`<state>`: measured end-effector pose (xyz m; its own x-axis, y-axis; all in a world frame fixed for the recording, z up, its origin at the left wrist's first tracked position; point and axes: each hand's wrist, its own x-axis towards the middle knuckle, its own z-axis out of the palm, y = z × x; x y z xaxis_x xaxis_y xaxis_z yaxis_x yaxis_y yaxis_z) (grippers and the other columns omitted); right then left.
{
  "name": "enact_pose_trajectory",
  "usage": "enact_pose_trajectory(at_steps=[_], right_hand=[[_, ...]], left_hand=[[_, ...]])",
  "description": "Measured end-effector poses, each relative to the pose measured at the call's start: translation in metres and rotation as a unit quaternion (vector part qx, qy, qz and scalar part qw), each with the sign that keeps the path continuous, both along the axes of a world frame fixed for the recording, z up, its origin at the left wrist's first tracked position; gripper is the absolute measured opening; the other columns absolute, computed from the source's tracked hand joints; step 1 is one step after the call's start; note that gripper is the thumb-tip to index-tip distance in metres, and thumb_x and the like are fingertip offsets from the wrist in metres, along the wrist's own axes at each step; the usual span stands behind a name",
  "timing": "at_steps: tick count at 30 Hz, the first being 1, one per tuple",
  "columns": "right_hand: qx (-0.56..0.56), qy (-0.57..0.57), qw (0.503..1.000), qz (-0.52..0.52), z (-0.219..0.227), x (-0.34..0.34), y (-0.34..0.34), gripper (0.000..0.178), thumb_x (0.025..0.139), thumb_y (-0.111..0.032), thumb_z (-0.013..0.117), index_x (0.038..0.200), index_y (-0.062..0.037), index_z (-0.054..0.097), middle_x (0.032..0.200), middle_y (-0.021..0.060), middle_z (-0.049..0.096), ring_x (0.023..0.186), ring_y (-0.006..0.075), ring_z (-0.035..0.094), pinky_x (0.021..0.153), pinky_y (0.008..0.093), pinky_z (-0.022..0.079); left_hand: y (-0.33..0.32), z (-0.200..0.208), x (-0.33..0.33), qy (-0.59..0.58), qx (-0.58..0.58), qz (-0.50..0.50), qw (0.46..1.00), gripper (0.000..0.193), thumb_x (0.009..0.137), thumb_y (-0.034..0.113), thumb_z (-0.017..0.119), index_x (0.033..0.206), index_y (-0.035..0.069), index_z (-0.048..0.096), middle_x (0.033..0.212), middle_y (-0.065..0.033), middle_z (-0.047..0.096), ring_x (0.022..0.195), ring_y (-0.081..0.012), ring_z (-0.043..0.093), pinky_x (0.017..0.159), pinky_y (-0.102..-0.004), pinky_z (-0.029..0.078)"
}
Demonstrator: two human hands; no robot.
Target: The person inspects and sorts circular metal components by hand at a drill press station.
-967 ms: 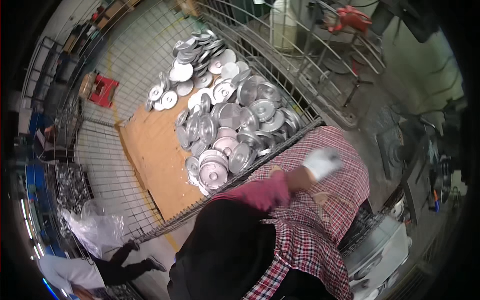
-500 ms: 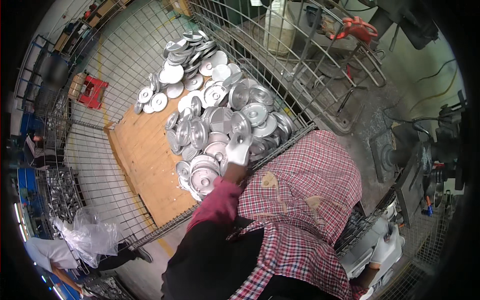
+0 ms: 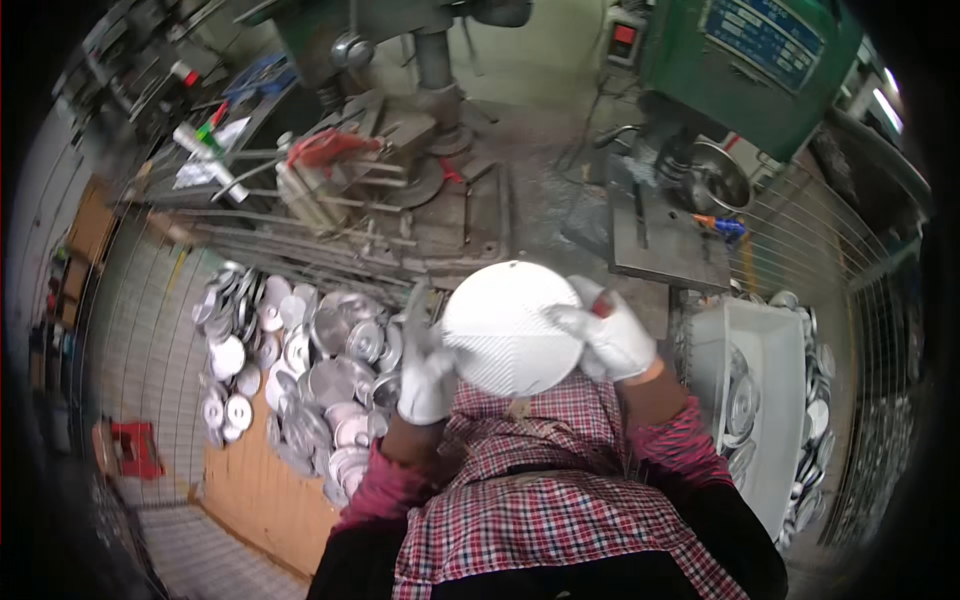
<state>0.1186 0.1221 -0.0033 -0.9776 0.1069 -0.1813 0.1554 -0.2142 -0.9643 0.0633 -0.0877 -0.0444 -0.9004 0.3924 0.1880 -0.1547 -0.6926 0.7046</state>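
Note:
In front of my chest is a round silvery metal disc (image 3: pixel 512 330) with a finely ribbed face, tilted toward me. My right hand (image 3: pixel 615 338), in a white glove, grips its right edge, thumb on the face and a small reddish-brown patch showing at the fingers. At the disc's left edge is my gloved left hand (image 3: pixel 428 368), fingers stretched upward and apart, thumb close to the rim; whether it touches is blurred. Many similar metal discs (image 3: pixel 345 340) lie heaped in a wire cage to my left.
A white plastic bin (image 3: pixel 768 400) with discs inside stands at my right. Ahead, a grimy workbench (image 3: pixel 555 205) carries a red-handled tool (image 3: pixel 330 148), a flat metal machine table (image 3: pixel 660 225), a metal bowl (image 3: pixel 718 178) and a green machine body (image 3: pixel 750 70). A red object (image 3: pixel 135 448) is beyond the cage.
My view has swung right, from the cage to the workbench. My left hand has left the disc heap and my right hand the white bin; a disc is now held up before me.

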Motion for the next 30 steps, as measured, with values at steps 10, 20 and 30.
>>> enact_pose_trajectory(at_steps=[10,20,30], right_hand=[[0.151,0.057,0.977,0.139,-0.01,-0.013,0.046,0.028,0.083,-0.015,0.061,0.103,0.0051,0.058,0.101,0.0105,0.062,0.096,0.0157,0.057,0.085,0.0289,0.044],[0.047,-0.004,0.999,0.015,-0.048,0.0,-0.052,0.033,0.091,-0.029,0.056,0.112,-0.0031,0.052,0.054,-0.0024,0.044,0.033,0.0063,0.029,0.028,0.0219,0.023],[-0.084,-0.048,0.992,0.082,-0.022,-0.003,0.002,0.032,0.088,-0.016,0.057,0.115,0.0002,0.051,0.104,0.0128,0.06,0.091,0.0203,0.062,0.073,0.031,0.052]], left_hand=[[0.017,-0.017,0.025,0.071,0.001,-0.135,0.988,0.049,0.085,0.018,0.061,0.126,-0.004,0.046,0.117,-0.0118,0.058,0.109,-0.0215,0.055,0.095,-0.0332,0.042],[-0.013,0.002,0.018,0.0,0.175,-0.001,0.984,0.058,0.085,0.019,0.063,0.133,0.001,0.036,0.126,-0.0108,0.053,0.115,-0.0194,0.051,0.099,-0.0353,0.04],[-0.01,-0.018,0.021,-0.081,0.123,-0.092,0.985,0.05,0.082,0.015,0.066,0.125,-0.002,0.047,0.114,-0.0093,0.061,0.104,-0.0168,0.058,0.092,-0.0312,0.044]])
